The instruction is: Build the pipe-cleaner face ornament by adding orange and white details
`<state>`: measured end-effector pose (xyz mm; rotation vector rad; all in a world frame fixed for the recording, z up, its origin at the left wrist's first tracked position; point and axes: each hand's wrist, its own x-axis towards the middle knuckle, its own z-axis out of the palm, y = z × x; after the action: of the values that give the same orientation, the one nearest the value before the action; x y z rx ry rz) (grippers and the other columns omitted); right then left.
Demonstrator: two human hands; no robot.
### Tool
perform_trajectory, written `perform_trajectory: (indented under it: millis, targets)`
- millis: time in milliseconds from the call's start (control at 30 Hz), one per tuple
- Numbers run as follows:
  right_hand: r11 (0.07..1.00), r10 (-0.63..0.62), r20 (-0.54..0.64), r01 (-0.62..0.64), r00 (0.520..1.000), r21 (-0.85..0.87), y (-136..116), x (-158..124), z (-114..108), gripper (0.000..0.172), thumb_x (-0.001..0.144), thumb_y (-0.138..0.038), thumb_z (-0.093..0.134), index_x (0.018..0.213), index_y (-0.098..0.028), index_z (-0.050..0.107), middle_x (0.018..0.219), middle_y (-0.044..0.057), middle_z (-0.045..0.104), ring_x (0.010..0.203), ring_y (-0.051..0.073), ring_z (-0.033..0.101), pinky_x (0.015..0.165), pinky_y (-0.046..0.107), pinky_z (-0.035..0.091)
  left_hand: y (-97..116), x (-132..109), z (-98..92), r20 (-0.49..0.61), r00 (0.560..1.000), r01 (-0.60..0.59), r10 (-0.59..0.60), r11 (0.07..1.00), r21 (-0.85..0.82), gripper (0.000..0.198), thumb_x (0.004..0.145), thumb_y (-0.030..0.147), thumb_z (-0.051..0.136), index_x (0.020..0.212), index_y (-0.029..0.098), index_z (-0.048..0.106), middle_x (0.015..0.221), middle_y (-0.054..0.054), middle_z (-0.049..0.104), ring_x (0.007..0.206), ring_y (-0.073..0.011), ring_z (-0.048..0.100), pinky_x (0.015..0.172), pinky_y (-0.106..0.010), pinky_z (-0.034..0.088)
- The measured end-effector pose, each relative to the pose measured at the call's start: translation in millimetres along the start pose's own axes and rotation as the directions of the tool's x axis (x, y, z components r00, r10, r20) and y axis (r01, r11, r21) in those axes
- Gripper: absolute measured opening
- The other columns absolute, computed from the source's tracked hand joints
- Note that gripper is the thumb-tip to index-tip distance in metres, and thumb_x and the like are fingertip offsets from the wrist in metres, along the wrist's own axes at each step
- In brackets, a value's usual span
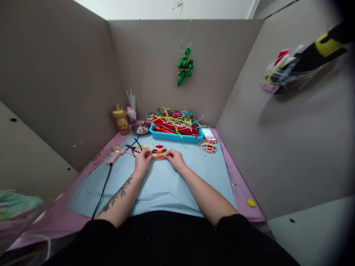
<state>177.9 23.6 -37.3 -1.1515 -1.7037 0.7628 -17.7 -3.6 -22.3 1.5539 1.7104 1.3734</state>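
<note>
A small pipe-cleaner figure (159, 151) in red, orange and cream lies on the light blue mat (163, 188), far from me. My left hand (143, 161) pinches its left edge with closed fingers. My right hand (174, 159) grips its right edge the same way. Both forearms stretch forward across the mat.
A blue tray (175, 136) heaped with coloured pipe cleaners stands behind the figure. A metal bowl (140, 128), a lidded cup (121, 119), a glue gun (115, 153) with black cord, pliers (131, 147) and a second finished figure (209, 146) lie around. Grey partition walls enclose three sides; a green ornament (185, 70) hangs at the back.
</note>
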Motion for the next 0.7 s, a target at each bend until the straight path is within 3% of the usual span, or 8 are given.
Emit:
perform_trajectory:
  millis: [533,700]
  targets:
    - [1.0,0.021,0.001,-0.021,1.0,0.0,0.2,1.1,1.5,0.011,0.073,-0.023,0.054,0.076,-0.021,0.064,0.078,0.0,0.067,0.076,0.018,0.06,0.078,0.03,0.047,1.7,-0.7,0.1,0.012,0.999,-0.043,0.043,0.996,0.073,0.015,0.072,0.026,0.062,0.085,0.018,0.063,0.082,-0.004,0.071,0.078,-0.0192,0.066,0.076,-0.03,0.05]
    - [0.999,0.051,0.011,-0.051,0.999,0.01,0.2,-0.2,-0.4,0.016,0.074,-0.024,0.053,0.081,-0.021,0.066,0.077,-0.001,0.068,0.074,0.017,0.06,0.074,0.028,0.047,2.3,-4.2,-5.0,0.095,0.991,-0.099,0.091,0.992,0.083,0.019,0.069,0.026,0.064,0.086,0.016,0.066,0.09,-0.007,0.07,0.079,-0.0197,0.065,0.074,-0.03,0.051]
